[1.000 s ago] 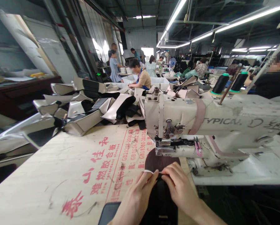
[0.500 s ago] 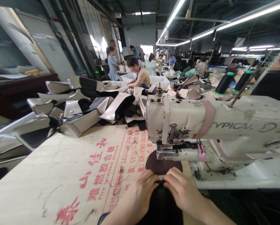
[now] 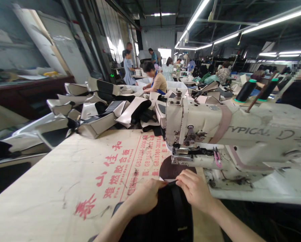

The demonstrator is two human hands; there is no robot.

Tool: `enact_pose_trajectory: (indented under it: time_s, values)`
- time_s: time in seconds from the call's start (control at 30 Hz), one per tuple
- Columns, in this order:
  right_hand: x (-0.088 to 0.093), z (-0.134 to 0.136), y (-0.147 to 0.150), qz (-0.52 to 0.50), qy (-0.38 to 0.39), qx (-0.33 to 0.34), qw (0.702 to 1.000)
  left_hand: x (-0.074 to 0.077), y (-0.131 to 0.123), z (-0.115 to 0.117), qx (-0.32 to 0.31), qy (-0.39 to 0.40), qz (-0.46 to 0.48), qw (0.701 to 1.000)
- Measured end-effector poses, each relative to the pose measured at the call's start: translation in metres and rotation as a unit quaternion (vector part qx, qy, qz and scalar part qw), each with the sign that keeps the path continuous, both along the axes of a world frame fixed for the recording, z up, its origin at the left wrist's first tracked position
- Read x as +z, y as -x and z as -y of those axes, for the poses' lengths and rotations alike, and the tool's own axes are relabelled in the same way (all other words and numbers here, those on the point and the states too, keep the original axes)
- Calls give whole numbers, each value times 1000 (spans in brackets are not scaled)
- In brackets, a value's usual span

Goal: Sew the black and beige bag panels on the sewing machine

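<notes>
A black fabric piece with a strip running down it lies in front of me, its upper edge held between my two hands. My left hand pinches that edge at its left end. At the right end, the fingertips of my right hand are closed on the same edge. Just beyond them a dark brown rounded piece shows on the board, partly under the arm of the sewing machine. Pink-handled thread snips hang on the machine to the right of my hands.
Printed plywood forms the work surface. Beige and black bag pieces are heaped along its far edge. Black thread spools stand behind the machine. A person in a tan top works beyond the heap, with several others farther off.
My hands have moved apart along the black fabric's edge, and more of the fabric shows between them. The view has turned slightly left.
</notes>
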State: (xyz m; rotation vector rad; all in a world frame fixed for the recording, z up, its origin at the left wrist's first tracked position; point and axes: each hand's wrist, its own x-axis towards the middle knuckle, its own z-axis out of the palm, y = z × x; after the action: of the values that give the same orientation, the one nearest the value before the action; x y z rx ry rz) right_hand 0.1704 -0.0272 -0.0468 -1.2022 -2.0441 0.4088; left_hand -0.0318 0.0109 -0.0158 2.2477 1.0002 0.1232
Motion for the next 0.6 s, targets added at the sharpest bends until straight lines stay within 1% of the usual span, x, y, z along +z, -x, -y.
enact_pose_trajectory:
  time_s: [0.07, 0.1, 0.17, 0.23, 0.37, 0.4, 0.43, 0.47, 0.5, 0.53, 0.57, 0.6]
  values:
    - [-1, -1, -1, 2, -2, 6, 1000, 9, 2, -12, -48, 38, -18, 998]
    - [-2, -1, -1, 1, 0, 1, 1000, 13, 6, -17, -62, 53, -29, 996]
    - [-2, 0, 0, -1, 3, -15, 1000, 17, 16, -23, -65, 73, -35, 995]
    - [-2, 1, 3, -2, 6, -30, 1000, 12, 25, -24, -46, 85, -13, 995]
    - [-2, 3, 16, -7, 12, -52, 999, -12, 30, -23, 22, 69, 59, 996]
    - [-1, 2, 20, -15, 16, -60, 998, -15, 29, -26, 37, 66, 69, 995]
    - [-1, 2, 24, -31, 21, -71, 997, -15, 27, -32, 43, 63, 74, 994]
    - [-1, 0, 28, -57, 27, -84, 994, -11, 24, -40, 40, 57, 74, 995]
    - [-1, -2, 33, -98, 36, -102, 989, -4, 21, -51, 25, 47, 67, 996]
    - [-2, -5, 39, -159, 51, -126, 978, 6, 17, -64, 2, 31, 51, 998]
    - [-5, -9, 45, -232, 71, -155, 958, 17, 12, -79, -22, 14, 29, 999]
    - [-8, -14, 52, -305, 93, -186, 930, 29, 6, -94, -41, -3, 6, 999]
